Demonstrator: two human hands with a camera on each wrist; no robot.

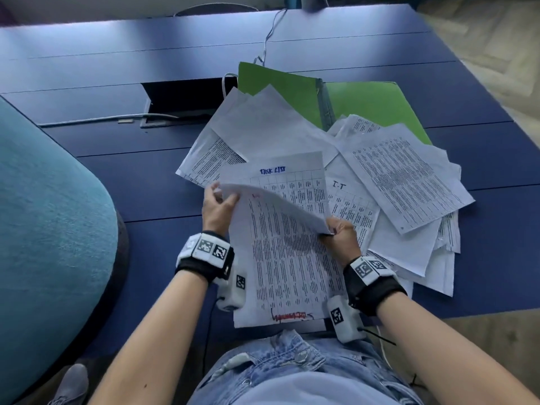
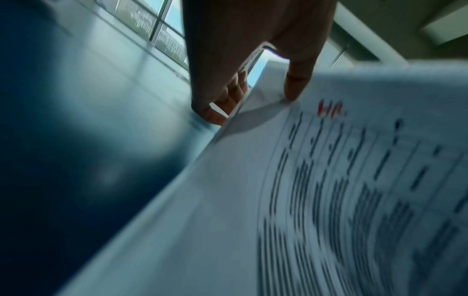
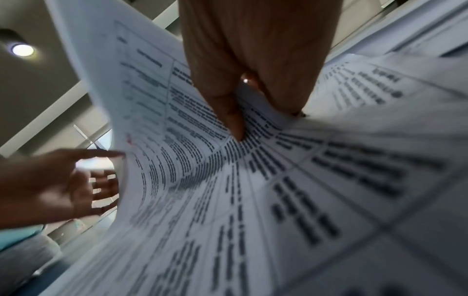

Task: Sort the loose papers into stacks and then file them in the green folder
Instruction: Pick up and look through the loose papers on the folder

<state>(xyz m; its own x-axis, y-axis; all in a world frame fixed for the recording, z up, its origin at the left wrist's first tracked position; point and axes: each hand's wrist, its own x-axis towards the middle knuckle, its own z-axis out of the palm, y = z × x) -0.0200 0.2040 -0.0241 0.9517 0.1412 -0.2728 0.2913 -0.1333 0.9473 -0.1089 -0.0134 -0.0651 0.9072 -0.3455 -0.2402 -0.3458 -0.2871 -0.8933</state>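
An open green folder (image 1: 377, 106) lies at the back of a blue table (image 1: 87, 68), with a messy pile of loose printed papers (image 1: 403, 185) spread over its front. Both hands hold a few sheets lifted in front of me. My left hand (image 1: 217, 201) (image 2: 253, 104) pinches the top-left corner of the upper sheet (image 1: 280, 206), which curls across to the right. My right hand (image 1: 339, 232) (image 3: 238, 128) grips the right edge of the sheets, thumb on top. The sheet underneath (image 1: 286, 267) (image 2: 329, 180) has dense printed columns, a red "HR" heading and a red scribble at its bottom. A "Task List" sheet (image 1: 292, 176) lies behind.
A teal chair (image 1: 43, 214) stands close on the left. An open cable hatch (image 1: 181, 97) is in the table's middle, and a white cable (image 1: 271, 30) runs to the folder. The table's near edge is at my waist; bare blue surface lies left and far.
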